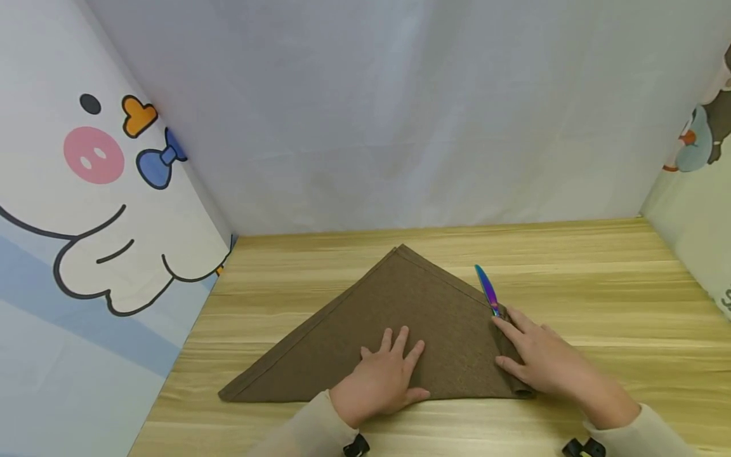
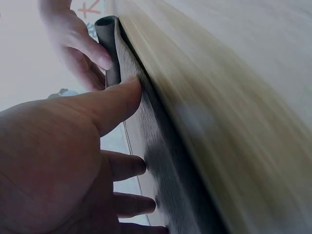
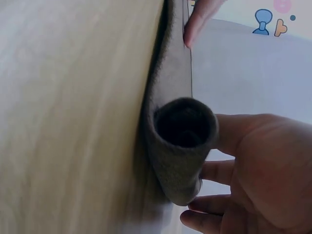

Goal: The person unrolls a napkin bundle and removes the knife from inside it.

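Observation:
A brown cloth napkin [image 1: 434,317], folded into a triangle, lies on the wooden table with its long edge towards me. Its right corner is rolled inwards into a tube, whose hollow end [image 3: 185,124] faces the right wrist camera. From the far end of the roll sticks the rainbow-coloured blade of a table knife [image 1: 487,289]; the rest of it is hidden in the cloth. My left hand [image 1: 385,374] presses on the napkin's middle with fingers spread. My right hand [image 1: 542,355] holds the rolled part, thumb and fingers bent about it.
Wood-grain table [image 1: 617,298] surrounds the napkin. A pale cloth wall [image 1: 400,127] stands at the back. On the left is a panel with a cartoon duck [image 1: 91,152], on the right another printed panel [image 1: 693,216]. Small black devices [image 1: 584,448] sit at both wrists.

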The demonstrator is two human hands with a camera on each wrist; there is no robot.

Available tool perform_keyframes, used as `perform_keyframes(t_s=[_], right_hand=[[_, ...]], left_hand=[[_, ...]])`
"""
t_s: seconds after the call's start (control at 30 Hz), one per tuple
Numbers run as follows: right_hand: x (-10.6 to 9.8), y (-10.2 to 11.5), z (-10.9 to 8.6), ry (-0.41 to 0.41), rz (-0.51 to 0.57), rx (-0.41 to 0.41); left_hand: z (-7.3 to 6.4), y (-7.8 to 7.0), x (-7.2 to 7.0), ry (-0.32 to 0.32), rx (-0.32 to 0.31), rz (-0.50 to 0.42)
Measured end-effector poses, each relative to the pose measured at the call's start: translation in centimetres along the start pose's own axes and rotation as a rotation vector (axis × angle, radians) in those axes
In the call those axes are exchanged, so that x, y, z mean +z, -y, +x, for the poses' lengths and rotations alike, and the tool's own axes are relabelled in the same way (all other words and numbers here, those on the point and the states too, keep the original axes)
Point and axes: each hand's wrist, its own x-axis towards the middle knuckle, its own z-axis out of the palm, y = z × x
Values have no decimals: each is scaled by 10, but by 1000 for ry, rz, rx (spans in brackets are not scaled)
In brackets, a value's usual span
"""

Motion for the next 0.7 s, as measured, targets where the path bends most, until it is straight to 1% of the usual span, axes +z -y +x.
perform_keyframes(t_s=[0.1, 0.2, 0.33, 0.5, 0.7], right_hand=[[3, 1, 1, 12, -12, 6], [4, 1, 1, 25, -21, 17], [4, 3, 1, 36, -23, 34], [3, 4, 1, 39, -28, 43], [3, 1, 1, 33, -49, 35]], left_hand=[[4, -5, 1, 1, -5, -5], [6, -8, 1, 15, -25, -6], [7, -9, 2, 20, -45, -5], [7, -9, 3, 5, -50, -7], [7, -9, 4, 7, -58, -49]])
